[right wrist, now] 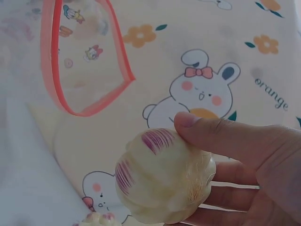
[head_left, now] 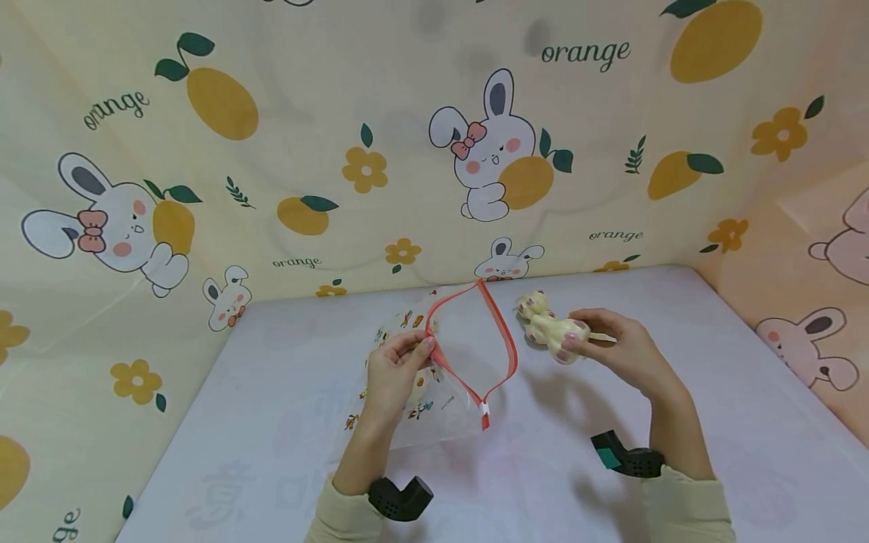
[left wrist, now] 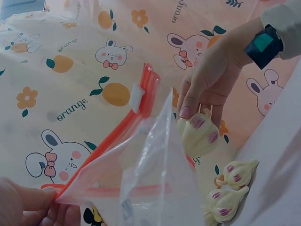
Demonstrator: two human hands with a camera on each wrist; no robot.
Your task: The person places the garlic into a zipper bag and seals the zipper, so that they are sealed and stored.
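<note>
My left hand (head_left: pixel 396 373) pinches the red rim of a clear zip bag (head_left: pixel 441 415) with small cartoon prints. The bag's mouth gapes toward the right, and a white slider (head_left: pixel 484 409) sits at the near end of its zip. My right hand (head_left: pixel 631 353) grips a garlic bulb (right wrist: pixel 164 176), cream with purple streaks, just right of the bag's mouth. More garlic bulbs (left wrist: pixel 228 202) lie on the table beyond it, partly hidden in the head view. In the left wrist view, part of the clear plastic stands in front of the held bulb's left side.
A pale cloth-covered table (head_left: pixel 271 422) spreads under both hands. Behind and at the sides hangs a curtain (head_left: pixel 407 98) printed with rabbits and oranges. Black wrist cameras (head_left: pixel 400 499) are strapped to both wrists.
</note>
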